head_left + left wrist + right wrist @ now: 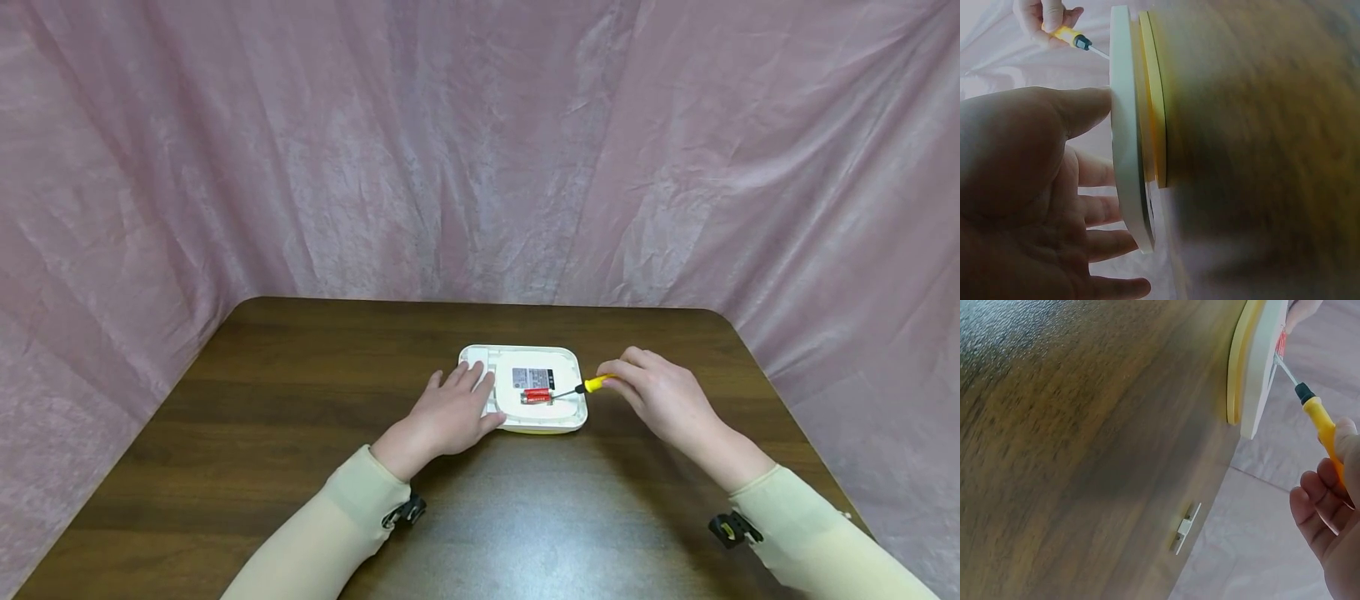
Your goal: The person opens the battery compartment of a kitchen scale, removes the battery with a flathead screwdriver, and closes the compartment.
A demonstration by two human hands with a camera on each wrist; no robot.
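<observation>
Batteries (pixel 536 394), two red ones, are sitting side by side in an open compartment on the back of a flat white gadget (pixel 558 362) lying near the middle of the brown table (pixel 300 400). The right hand (pixel 660 396) is gripping a small yellow-handled screwdriver (pixel 592 385), aiming its tip at them. The left hand (pixel 453 408) is pressing flat, fingers straight, on the gadget's left edge. They are looking light, hard and smooth, likely to roll once freed; prying at an end and pinching the sides seems best. A small white clip (pixel 1185 528) is lying apart on the table.
</observation>
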